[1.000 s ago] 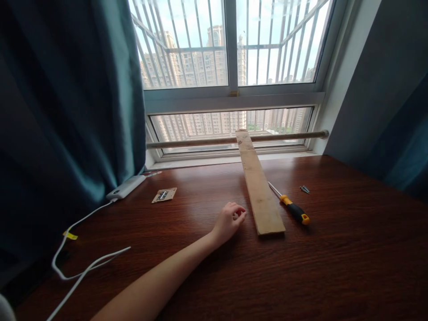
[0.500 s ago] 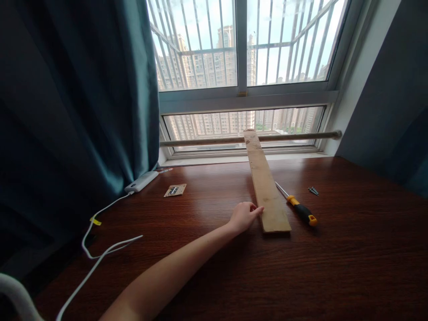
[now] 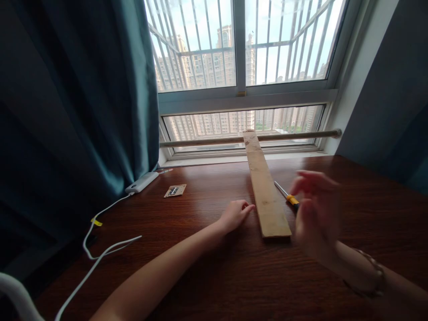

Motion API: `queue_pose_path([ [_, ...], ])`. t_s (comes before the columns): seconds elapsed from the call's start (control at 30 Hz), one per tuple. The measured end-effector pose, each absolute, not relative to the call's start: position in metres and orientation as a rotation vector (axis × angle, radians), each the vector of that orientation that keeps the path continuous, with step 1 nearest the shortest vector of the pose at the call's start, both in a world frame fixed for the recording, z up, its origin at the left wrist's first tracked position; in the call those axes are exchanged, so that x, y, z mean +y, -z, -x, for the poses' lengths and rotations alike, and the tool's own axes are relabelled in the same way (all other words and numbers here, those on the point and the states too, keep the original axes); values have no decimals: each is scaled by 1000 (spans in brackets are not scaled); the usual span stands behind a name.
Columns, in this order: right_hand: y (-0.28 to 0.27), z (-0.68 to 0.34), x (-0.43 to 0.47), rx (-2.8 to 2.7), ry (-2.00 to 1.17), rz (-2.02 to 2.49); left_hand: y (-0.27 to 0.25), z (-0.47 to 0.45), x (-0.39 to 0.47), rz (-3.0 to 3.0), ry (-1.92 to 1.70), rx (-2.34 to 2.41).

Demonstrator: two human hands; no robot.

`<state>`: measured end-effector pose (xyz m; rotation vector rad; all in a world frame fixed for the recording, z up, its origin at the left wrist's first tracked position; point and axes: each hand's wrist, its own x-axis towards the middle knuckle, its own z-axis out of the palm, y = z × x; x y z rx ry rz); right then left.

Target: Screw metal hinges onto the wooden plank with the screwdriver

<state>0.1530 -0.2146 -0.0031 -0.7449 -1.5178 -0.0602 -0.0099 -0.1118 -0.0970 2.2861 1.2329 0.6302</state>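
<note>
The right hand (image 3: 318, 218) newly enters at lower right, grip open, so it and the left hand (image 3: 233, 216), grip unclear, flank the board (image 3: 268, 196).

From my remote seat I look down on a dark reddish-brown wood-grain tabletop (image 3: 240, 281). On it I have a long wooden plank (image 3: 269, 196), its far end reaching past the back edge, and a screwdriver (image 3: 292, 200) just right of it, most of its handle hidden. Farther left lie a small tan card (image 3: 175, 191), a white device (image 3: 143, 181) and, I think, its white cable (image 3: 76, 286); that corner is dim.
</note>
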Motion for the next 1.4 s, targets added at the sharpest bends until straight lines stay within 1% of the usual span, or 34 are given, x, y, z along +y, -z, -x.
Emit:
queue_pose_path([
  [0.07,15,-147,-199,-1709,151,878,95,36,-96,-2472,-721,1350],
  [0.13,33,-145,-179,-1852,258,1153,95,73,-74,-2629,-809,1490],
  [0.23,61,-148,-155,-1829,280,1584,98,143,-34,-2704,-905,1742],
  [0.3,75,-151,-147,-1836,225,1764,104,190,-12,-2560,-910,2088],
  [0.37,82,-154,-144,-1869,148,1871,113,230,3,-2237,-861,2461],
  [0.43,84,-154,-143,-1881,87,1931,122,257,11,-1923,-759,2641],
  [0.57,81,-150,-147,-1872,62,1968,130,274,12,-1790,-635,2505],
  [0.87,77,-143,-162,-1906,139,1980,127,264,10,-1832,-674,2489],
  [1.0,77,-139,-170,-1941,333,1777,124,258,5,-1881,-719,2501],
  [1.07,75,-136,-176,-2021,313,1557,117,249,-2,-1922,-773,2461],
  [1.13,73,-130,-182,-2075,133,1340,108,234,-10,-1963,-848,2393],
  [1.23,70,-117,-187,-1999,-392,1163,96,200,-27,-2038,-931,2228],
  [1.3,67,-104,-185,-1792,-833,1150,90,171,-42,-2105,-963,2088],
  [1.4,63,-83,-175,-1230,-1432,1162,82,128,-72,-2206,-957,1866],
])
